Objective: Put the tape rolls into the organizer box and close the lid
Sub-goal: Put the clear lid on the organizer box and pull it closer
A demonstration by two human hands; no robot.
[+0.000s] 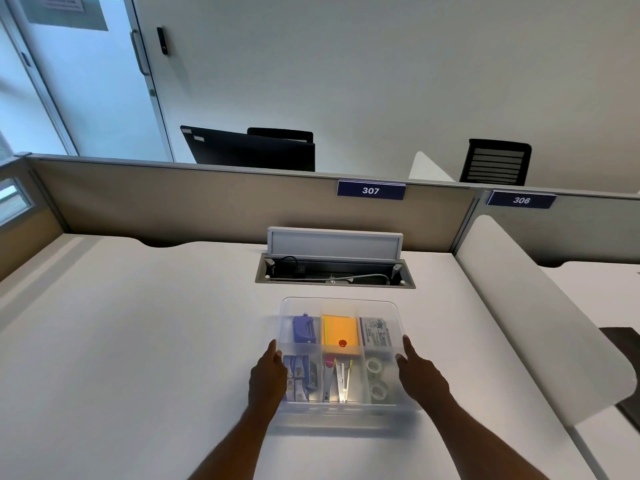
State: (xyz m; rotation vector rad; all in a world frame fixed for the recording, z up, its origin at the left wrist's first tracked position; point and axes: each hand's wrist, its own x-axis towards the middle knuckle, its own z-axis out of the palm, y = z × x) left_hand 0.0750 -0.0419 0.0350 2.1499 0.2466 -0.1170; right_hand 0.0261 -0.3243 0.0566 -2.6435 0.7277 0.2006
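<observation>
A clear plastic organizer box [343,415] stands on the white desk in front of me. A translucent lid [341,308] lies over the top of the box, held by both hands. My left hand [268,375] grips the lid's left edge and my right hand [417,370] grips its right edge. Two clear tape rolls [376,379] lie in the near right compartment, seen through the lid. Other compartments hold a blue hole punch [304,329], orange sticky notes [339,332], staple boxes and scissors.
An open cable hatch [334,271] with its flap raised sits in the desk just beyond the box. A grey partition [207,206] labelled 307 closes the back. A white curved divider [540,317] bounds the desk's right side.
</observation>
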